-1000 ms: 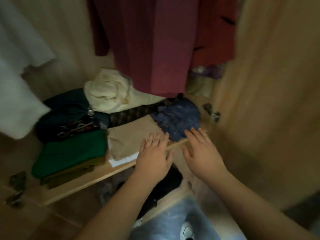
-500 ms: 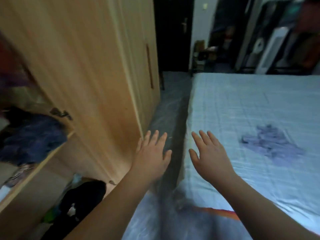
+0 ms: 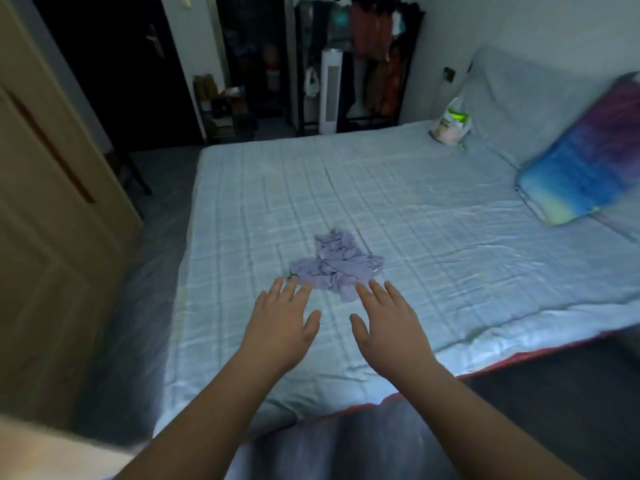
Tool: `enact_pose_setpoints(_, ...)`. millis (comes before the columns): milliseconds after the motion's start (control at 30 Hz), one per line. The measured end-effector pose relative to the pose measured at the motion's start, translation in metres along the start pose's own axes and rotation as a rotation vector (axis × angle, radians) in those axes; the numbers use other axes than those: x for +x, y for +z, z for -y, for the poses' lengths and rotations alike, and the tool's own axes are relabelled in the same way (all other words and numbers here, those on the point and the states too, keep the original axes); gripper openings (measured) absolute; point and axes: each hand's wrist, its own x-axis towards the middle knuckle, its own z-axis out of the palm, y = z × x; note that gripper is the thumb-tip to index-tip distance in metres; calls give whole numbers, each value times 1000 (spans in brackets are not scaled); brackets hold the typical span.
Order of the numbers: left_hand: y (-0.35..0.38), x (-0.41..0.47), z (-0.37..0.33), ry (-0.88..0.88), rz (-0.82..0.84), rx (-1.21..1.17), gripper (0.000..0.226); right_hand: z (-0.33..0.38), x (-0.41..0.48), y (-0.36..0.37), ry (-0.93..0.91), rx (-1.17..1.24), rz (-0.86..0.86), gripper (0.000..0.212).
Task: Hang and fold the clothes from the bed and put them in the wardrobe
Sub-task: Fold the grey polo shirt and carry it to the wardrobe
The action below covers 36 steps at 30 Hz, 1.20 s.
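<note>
Head view, lilac garment (image 3: pixel 337 263) crumpled on pale bed (image 3: pixel 433 202), wardrobe (image 3: pixel 41 220) beside, left hand (image 3: pixel 280 327), right hand (image 3: pixel 391 330), fingers (image 3: pixel 277 289) spread

One wide-angle head camera looks forward and down from the near corner of the bed (image 3: pixel 450 216), close above it. The wardrobe door (image 3: pixel 41 209) lies at 9 o'clock, the pillow (image 3: pixel 585 168) at 2 o'clock.

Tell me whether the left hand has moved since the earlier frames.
Yes. The left hand has moved right, away from the light wooden wardrobe, to over the pale blue bed, near the crumpled lilac garment.
</note>
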Motion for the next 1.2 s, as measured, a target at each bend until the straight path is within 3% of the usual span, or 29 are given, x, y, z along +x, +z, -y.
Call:
enact_pose_setpoints(200, 42, 76, -21, -43, 56, -55, 88, -64, 63, 12, 41, 39, 70, 62)
enact_pose_setpoints(600, 161, 270, 4, -91, 188, -233, 72, -150, 249, 101, 104, 80, 287, 57)
enact_pose_setpoints(900, 309, 399, 37, -178, 370, -321, 55, -232, 385, 240, 130, 205, 426, 58)
enact_pose_setpoints(1067, 380, 428, 42, -197, 482, -339, 56, -256, 433, 328, 76, 177, 525, 60)
enact_pose_setpoints(1200, 413, 431, 31, -150, 546, -268, 59, -269, 453, 371, -24, 90, 591, 73)
